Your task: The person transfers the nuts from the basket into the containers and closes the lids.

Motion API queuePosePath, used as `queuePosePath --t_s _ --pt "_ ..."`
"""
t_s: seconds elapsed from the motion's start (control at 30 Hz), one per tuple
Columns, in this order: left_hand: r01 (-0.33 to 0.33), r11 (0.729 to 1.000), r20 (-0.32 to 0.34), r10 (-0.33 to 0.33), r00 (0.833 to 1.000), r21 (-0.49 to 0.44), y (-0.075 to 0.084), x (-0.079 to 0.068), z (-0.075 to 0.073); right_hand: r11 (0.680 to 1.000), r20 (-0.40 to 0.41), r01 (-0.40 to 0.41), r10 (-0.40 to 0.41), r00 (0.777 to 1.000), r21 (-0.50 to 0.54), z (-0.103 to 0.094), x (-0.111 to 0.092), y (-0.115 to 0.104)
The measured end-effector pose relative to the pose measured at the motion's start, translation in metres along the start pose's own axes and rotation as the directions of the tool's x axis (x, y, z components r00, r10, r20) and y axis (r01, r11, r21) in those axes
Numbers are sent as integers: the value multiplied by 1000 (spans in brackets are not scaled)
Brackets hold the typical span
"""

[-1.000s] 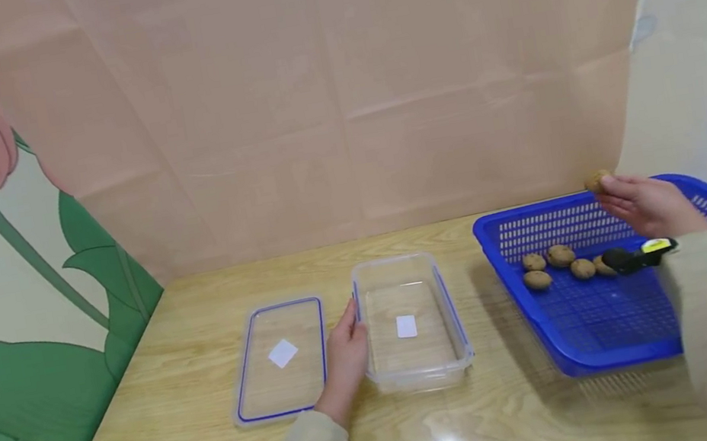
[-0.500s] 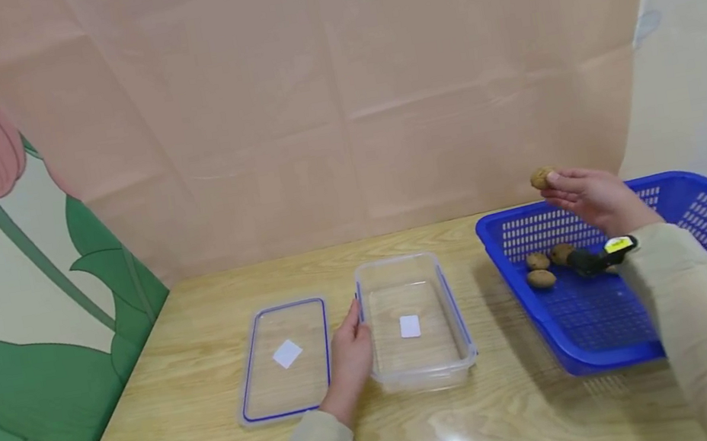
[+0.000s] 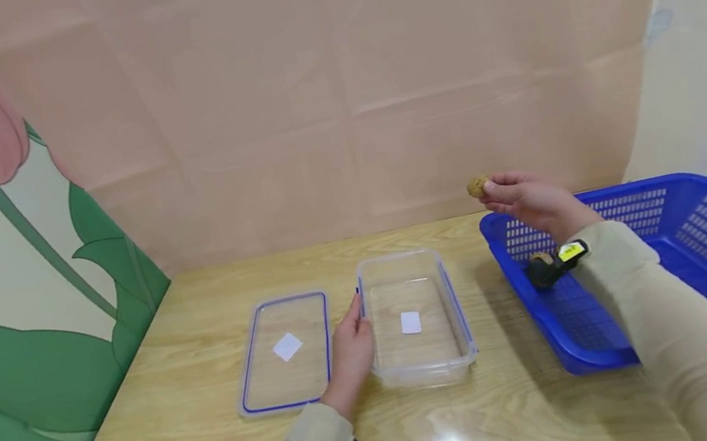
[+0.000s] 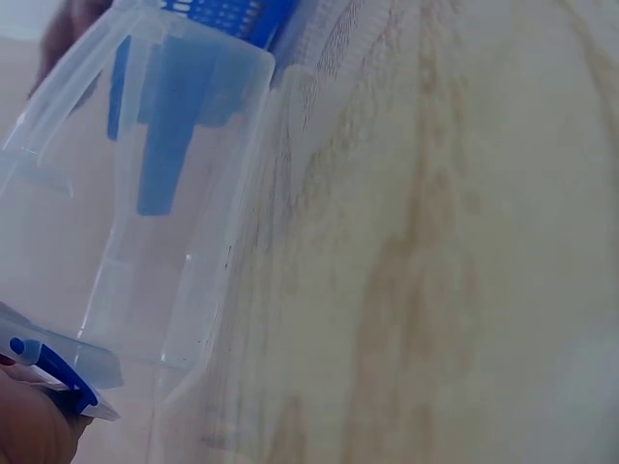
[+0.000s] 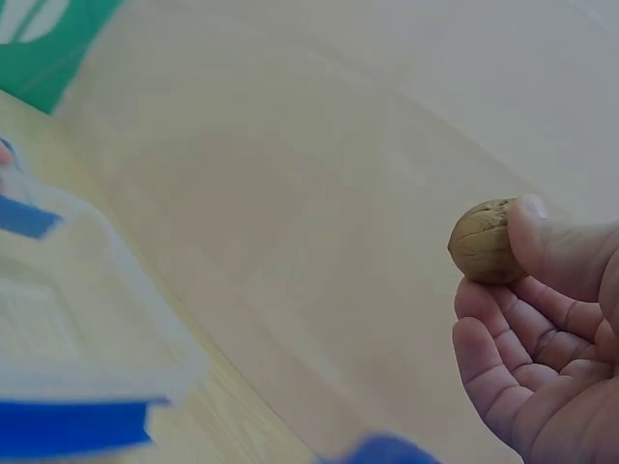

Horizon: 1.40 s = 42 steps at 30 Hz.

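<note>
In the head view, my right hand (image 3: pixel 534 203) is above the left rim of a blue plastic basket (image 3: pixel 559 357), pinching a walnut (image 3: pixel 476 186) between thumb and fingers. The right wrist view shows the walnut (image 5: pixel 484 242) held at the fingertips, with the other fingers loosely bent below. My left hand (image 3: pixel 349 348) rests against the left side of a clear plastic food container (image 3: pixel 425 373), its fingers stretched along the wall near the rim. A white label (image 3: pixel 410 322) shows in the container. Part of another walnut (image 3: pixel 540 258) is visible in the basket; my right arm hides much of the rest.
A clear lid (image 3: pixel 263 373) with a blue seal lies on the wooden table (image 3: pixel 172 434), left of the container. A pinkish-brown sheet (image 3: pixel 240 115) hangs behind the table. Black wrist cameras sit at both cuffs.
My right hand has carried the walnut leftward from over the basket's middle to past its left rim. My left hand stays at the container's side.
</note>
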State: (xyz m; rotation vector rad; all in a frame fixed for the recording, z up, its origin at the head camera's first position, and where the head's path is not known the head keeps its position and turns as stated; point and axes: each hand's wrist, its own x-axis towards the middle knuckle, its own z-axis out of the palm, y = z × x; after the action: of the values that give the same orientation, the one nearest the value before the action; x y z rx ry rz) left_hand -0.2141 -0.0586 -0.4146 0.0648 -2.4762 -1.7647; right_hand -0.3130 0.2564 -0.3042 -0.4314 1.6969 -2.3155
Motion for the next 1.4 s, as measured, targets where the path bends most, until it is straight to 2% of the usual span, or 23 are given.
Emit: queuePosePath --t_s 0.17,0.37,0.5,0.67,0.8,0.97,1.1,1.23,1.3,1.4 --pt "-1 1000 9 1 1000 -11 1 1 2 996 33 -30 33 999 -90 27 11 5" --pt "10 1000 16 -10 1000 -16 2 1 3 976 83 -68 87 993 -207 55 21 15" --pt "7 1000 18 -6 1000 -23 4 0 4 953 124 -91 131 984 -288 67 27 23" --pt "-26 999 17 27 999 -43 5 0 6 933 162 -146 208 965 -329 76 30 34" --pt "-67 994 16 68 998 -83 3 1 9 901 250 -171 286 925 -399 83 31 44" --pt "-81 993 7 82 997 -90 1 -1 10 828 338 -166 390 856 -536 93 34 57" --pt "-89 993 8 90 996 -80 0 -2 10 763 366 -168 475 800 -625 101 34 68" --pt "-71 993 19 73 997 -95 -1 -3 10 678 372 -145 554 744 -721 109 32 78" --pt "-68 992 20 70 997 -103 -1 -3 10 646 376 -123 577 725 -753 111 31 83" --pt "-79 991 11 81 997 -105 -2 -3 10 634 393 -91 579 715 -768 115 31 88"
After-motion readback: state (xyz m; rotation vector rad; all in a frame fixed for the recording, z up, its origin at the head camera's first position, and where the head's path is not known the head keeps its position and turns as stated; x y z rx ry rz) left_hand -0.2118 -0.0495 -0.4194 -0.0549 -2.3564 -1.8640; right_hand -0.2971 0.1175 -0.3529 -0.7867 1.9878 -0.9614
